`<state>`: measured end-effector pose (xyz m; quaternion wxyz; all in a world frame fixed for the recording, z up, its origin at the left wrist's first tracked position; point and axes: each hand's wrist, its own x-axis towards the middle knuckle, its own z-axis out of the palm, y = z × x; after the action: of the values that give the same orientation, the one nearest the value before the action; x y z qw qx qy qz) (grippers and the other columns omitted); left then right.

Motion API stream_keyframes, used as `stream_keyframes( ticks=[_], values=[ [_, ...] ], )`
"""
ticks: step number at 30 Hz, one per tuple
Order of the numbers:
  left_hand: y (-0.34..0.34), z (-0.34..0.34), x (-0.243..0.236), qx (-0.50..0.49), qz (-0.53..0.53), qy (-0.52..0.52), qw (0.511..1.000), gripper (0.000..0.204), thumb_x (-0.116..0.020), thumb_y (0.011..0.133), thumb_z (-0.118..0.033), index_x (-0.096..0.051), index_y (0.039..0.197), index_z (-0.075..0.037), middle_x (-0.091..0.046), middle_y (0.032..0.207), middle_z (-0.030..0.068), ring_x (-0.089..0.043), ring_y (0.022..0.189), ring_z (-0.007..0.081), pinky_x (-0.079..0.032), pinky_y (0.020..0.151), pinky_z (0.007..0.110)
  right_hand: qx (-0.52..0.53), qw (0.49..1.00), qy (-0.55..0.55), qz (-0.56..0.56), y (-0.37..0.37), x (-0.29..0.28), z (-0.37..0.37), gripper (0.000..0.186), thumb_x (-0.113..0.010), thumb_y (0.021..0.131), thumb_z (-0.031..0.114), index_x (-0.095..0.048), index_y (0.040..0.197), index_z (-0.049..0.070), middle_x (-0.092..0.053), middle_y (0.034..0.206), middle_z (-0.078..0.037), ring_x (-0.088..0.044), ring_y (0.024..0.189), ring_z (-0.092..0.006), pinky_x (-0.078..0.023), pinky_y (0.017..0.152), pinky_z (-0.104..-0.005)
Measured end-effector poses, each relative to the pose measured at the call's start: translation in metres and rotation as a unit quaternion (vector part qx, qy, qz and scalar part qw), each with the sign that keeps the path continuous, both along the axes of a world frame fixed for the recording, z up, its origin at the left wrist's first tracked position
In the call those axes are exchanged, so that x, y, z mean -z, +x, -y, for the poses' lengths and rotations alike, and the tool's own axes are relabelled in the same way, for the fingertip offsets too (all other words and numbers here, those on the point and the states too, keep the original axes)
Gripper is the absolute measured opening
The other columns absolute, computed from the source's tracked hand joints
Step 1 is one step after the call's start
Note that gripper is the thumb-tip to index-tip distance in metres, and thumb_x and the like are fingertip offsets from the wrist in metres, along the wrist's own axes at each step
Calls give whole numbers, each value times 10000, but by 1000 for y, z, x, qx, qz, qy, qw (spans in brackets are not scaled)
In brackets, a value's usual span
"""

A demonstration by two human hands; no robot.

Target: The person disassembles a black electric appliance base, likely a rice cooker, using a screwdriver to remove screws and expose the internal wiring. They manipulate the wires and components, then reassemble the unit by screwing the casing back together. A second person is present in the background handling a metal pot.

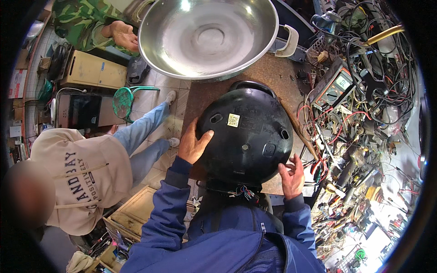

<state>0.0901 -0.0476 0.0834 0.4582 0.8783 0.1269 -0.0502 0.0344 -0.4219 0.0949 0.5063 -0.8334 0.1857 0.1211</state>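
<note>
A round black appliance base [246, 132] lies bottom side up in front of me, at the near edge of the brown worktable [200, 98]. Its underside shows slots, a screw-like centre and a pale square code label. Loose coloured wires [244, 193] come out at its near end. My left hand [193, 143] grips its left side, thumb on the shell and the other fingers along the edge. Beside the lower right rim is my right hand [292, 176], fingers apart and partly bent; whether it touches the rim is hard to tell.
Beyond the base is a large metal pan [209, 36] with pale handles; a camouflage-sleeved person's hand [124, 35] is at its left rim. A multimeter [336, 86], tangled cables and tools crowd the right. Another person [84, 177] in a beige hoodie and a green stool [123, 103] are left.
</note>
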Motion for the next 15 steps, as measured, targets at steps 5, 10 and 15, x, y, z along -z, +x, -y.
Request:
stream_keyframes(
  ticks=[5,10,15],
  values=[
    [11,10,-18,-2,21,-106,994,723,-725,965,-332,-431,1500,56,-568,1418,255,-546,1327,320,-411,1130,407,3,995,96,-20,35,13,-1,742,-789,902,354,-488,1435,-67,-652,1263,-181,-660,1098,-231,-547,896,-352],
    [8,9,-2,-30,16,-123,992,722,-744,957,-278,-421,1516,44,-567,1428,216,-542,1328,282,-411,1136,396,-9,993,115,-25,41,24,-3,674,-813,880,395,-572,1351,-22,-701,1121,-123,-661,998,-194,-526,904,-343],
    [11,11,-8,-26,5,-202,979,739,-741,960,-285,-406,1528,48,-551,1445,190,-527,1332,266,-401,1148,392,5,993,119,-6,38,27,-4,667,-836,867,383,-583,1334,-21,-704,1120,-130,-661,984,-192,-530,891,-341]
  ],
)
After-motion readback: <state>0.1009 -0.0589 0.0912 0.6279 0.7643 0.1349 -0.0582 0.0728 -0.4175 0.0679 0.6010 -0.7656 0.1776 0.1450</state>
